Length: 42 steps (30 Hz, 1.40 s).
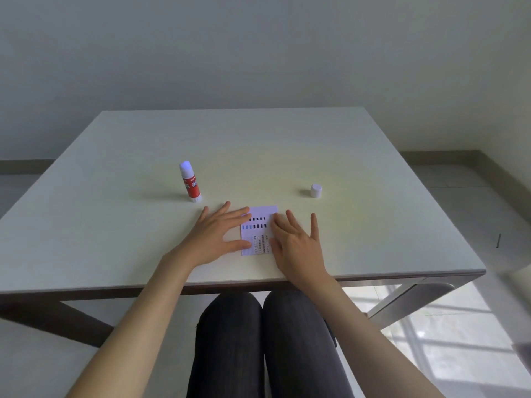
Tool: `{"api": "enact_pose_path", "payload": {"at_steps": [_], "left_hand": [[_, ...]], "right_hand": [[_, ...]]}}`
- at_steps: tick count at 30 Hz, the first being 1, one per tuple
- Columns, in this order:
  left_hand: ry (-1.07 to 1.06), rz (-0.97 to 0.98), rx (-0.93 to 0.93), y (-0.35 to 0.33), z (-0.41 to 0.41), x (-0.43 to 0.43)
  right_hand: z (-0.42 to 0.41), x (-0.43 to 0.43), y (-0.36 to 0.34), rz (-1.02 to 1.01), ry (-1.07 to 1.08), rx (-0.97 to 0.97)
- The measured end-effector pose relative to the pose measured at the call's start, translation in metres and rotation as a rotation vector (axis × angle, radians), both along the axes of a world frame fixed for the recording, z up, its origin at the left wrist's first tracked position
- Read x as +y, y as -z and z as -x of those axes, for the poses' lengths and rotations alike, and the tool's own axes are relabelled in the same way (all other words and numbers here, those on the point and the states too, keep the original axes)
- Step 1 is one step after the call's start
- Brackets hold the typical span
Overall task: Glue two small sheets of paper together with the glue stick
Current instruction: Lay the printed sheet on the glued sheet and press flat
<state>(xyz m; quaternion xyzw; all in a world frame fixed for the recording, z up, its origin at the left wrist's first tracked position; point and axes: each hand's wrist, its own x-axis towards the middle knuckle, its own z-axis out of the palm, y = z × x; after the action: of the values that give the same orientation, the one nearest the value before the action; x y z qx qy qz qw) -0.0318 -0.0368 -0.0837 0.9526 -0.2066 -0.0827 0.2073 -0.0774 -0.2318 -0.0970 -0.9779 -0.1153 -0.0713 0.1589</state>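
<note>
Pale surface (115, 179) filling the view, seen from above and in front, bare apart from a few small things near the front edge. Flat on it, close to that edge and centred before the body: printed paper (258, 231), long axis running away from the body, dark blocks near the far end and fine dashed columns near the near end. Only one sheet distinguishable; whether a second lies squared beneath cannot be told. Left hand (214, 237) spread flat, palm down, fingertips overlapping the paper's left margin and far-left corner. Right hand (293, 242) likewise flat and splayed, fingers over the right margin. Neither grip closed on anything: both wide and empty, pressing rather than holding, apparently smoothing the sheets down or squaring them. Beyond the left hand, up and a little to the left: glue stick (190, 180), upright on its base, red-labelled, cap off with the pale glue exposed at the top. Well apart to the right, beyond the right hand: small white cap (316, 191), standing alone. Key relation for any next reach: glue stick nearer the left hand, just past its fingertips, vertical axis favouring a side-on wrap of the barrel; cap nearer the right hand, forward and slightly outward. Likely remaining, if bonding is judged done: recapping.
</note>
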Motion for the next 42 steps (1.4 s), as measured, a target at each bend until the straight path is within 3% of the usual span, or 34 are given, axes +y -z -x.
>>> {"api": "enact_pose_path", "payload": {"at_steps": [5,9,14,18,22,26,31,35,40,42], "left_hand": [[0.001,-0.007,0.042,0.004,0.002,0.011],[0.008,0.003,0.048,0.004,0.002,0.011],[0.005,0.023,0.064,0.006,0.001,0.011],[0.006,0.040,0.059,0.009,0.000,0.012],[0.000,0.041,0.062,0.009,0.000,0.012],[0.000,0.053,0.058,0.010,0.000,0.012],[0.001,0.039,0.064,0.011,0.000,0.012],[-0.006,0.044,0.057,0.011,0.000,0.012],[-0.006,0.024,0.067,0.007,0.001,0.010],[-0.006,0.025,0.070,0.005,0.001,0.010]], "right_hand": [[-0.001,0.003,-0.004,0.077,-0.010,0.017],[0.009,0.016,-0.002,0.173,-0.287,0.076],[-0.029,0.003,-0.011,0.219,-0.010,0.175],[-0.010,0.024,0.003,0.245,-0.238,0.101],[-0.029,0.009,-0.009,0.288,-0.021,0.146],[0.000,0.031,0.004,0.298,-0.210,0.089],[-0.016,0.013,-0.010,0.315,-0.033,0.146],[0.015,0.029,0.007,0.273,-0.184,0.109],[-0.010,0.014,-0.007,0.276,0.013,0.153],[0.003,0.023,-0.002,0.258,-0.033,0.113]]}}
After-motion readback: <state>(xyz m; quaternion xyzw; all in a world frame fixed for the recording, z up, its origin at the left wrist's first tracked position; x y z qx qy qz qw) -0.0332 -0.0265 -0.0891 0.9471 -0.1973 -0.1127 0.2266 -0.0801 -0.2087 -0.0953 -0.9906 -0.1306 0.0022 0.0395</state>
